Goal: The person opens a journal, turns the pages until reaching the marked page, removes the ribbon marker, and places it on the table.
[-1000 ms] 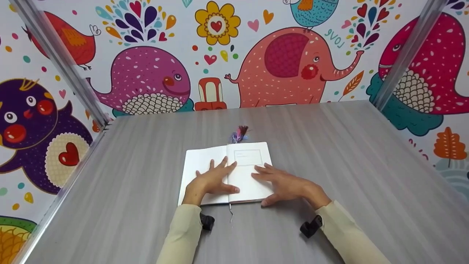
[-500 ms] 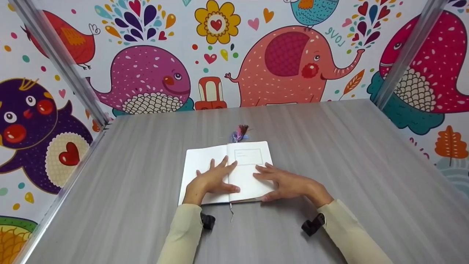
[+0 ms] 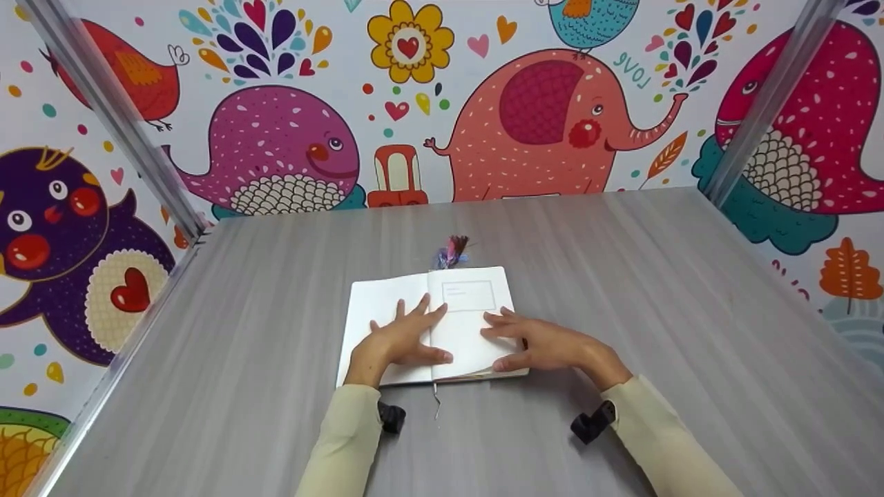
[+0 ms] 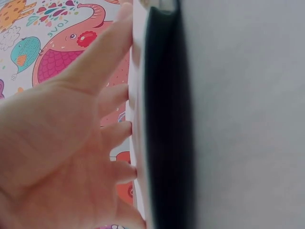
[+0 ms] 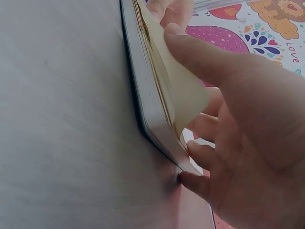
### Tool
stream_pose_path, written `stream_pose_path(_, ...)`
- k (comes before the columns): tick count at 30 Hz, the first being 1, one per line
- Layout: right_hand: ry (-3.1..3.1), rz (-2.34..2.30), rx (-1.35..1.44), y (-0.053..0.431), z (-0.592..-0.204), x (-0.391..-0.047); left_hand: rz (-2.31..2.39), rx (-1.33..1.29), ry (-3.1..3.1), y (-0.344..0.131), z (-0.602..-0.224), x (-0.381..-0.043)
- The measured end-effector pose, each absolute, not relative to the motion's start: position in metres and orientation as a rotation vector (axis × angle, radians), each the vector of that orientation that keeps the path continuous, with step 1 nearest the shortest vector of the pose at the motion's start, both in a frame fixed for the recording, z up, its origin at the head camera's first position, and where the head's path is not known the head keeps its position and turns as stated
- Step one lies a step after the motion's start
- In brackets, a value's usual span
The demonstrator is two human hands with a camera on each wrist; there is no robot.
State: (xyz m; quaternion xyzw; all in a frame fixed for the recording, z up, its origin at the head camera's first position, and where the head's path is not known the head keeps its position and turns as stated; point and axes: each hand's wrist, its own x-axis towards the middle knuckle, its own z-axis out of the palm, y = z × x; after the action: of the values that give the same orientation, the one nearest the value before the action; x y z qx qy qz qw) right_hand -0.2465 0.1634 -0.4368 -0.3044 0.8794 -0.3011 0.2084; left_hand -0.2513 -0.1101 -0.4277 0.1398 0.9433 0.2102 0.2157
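An open notebook (image 3: 469,345) with white pages lies on the table, a ribbon hanging from its lower edge. My left hand (image 3: 397,342) rests spread over the left page and the centre fold, thumb reaching onto the right page. At the right side, my right hand (image 3: 552,343) has its fingertips over the page's edge and its thumb at the lower corner. In the right wrist view, a page (image 5: 183,90) bows up from the stack, between the thumb and fingers of the right hand (image 5: 257,114). The left wrist view shows the left hand (image 4: 62,148) along the notebook's dark cover edge (image 4: 167,119).
A small tassel (image 3: 452,252) of pink, purple and brown threads lies just beyond the notebook's top edge. The grey wood-grain table (image 3: 262,310) reaches back to walls printed with cartoon animals (image 3: 539,131). Metal posts (image 3: 766,103) stand at the corners.
My right thumb has moved up onto the notebook's lower right corner, and the right page's edge has lifted there. The right hand shifted slightly right; the left hand stayed in place.
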Motion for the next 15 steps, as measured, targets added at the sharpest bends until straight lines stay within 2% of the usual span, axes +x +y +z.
stream_pose_path(15, 2.604, -0.863, -0.926, 0.182, -0.431, -0.255, 0.590, 0.410, 2.621, -0.112, -0.428, -0.251)
